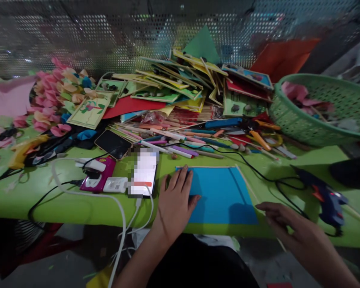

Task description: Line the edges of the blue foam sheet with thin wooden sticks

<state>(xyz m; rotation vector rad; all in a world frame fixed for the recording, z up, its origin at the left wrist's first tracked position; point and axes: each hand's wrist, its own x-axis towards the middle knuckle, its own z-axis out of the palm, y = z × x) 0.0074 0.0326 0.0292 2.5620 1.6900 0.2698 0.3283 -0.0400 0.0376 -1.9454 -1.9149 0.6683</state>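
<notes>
While left hand (175, 206) touches blue paper (217, 192), right hand (295, 230) touches stick (247, 184).

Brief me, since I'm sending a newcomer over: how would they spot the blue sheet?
On the bright green table, go to the near edge, in front of the heaped cards. There the blue sheet lies flat under the left hand, with the right hand by its right edge. Unlike the jumbled heap, it is one plain sheet, with a thin pale stick along its far edge.

Matt blue paper (219, 196), wooden stick (247, 184), smooth tabletop (78, 208), plastic basket (303, 128), shiny metal screen (87, 44)
</notes>
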